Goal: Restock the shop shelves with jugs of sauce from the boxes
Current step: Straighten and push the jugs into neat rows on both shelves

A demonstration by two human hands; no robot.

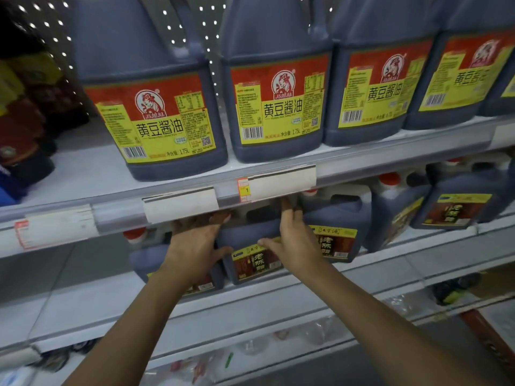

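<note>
Left hand (195, 243): fingers spread and nearly straight, palm laid flat against the left side of the middle jug (250, 246), thumb pressing its front edge.
Middle jug: dark sauce, brown label, upright on the lower shelf (278, 302), between both hands, just under the price rail (178, 204).
Right hand (295, 240): fingers straight, reaching up along the jug's right side toward its top, thumb stretched across the label; it presses, not curls.
Neighbour jugs: one (145, 263) just left behind the left hand, one (340, 235) touching on the right, more farther right.
Upper shelf (83, 174): four large jugs (276, 107) with red-yellow labels stand in a row.
</note>
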